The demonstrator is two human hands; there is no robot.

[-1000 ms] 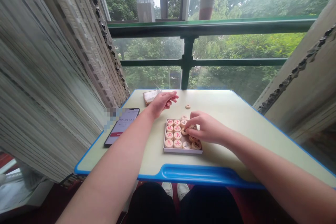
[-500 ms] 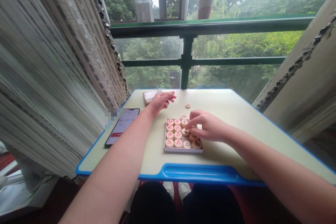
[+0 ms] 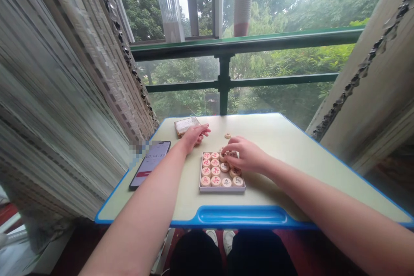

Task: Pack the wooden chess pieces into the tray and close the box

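A shallow white box [image 3: 223, 189] holds several layers-deep-looking round wooden Chinese chess pieces with red or black characters, set in rows. Over its far right corner is my right hand [image 3: 247, 154], thumb and fingers closed around a Chinese chess piece [image 3: 223, 157]; part of that corner is hidden beneath it. One loose Chinese chess piece [image 3: 227, 136] lies on the table beyond the box, and another beside the far rim is mostly covered by my fingers. My left hand [image 3: 195, 134] hovers or rests left of the box's far side, fingers loosely stretched, holding nothing.
Behind my left hand lies a flat box lid [image 3: 186, 126]. A phone [image 3: 150, 166] showing a running timer lies at the table's left side. The pale table [image 3: 278, 138] has a blue rim and a blue front tray [image 3: 242, 214]. Curtains and a green window railing stand around it.
The view has shifted slightly. My right hand has moved toward the box's far edge, uncovering pieces along the right side. My left hand stays in about the same place.
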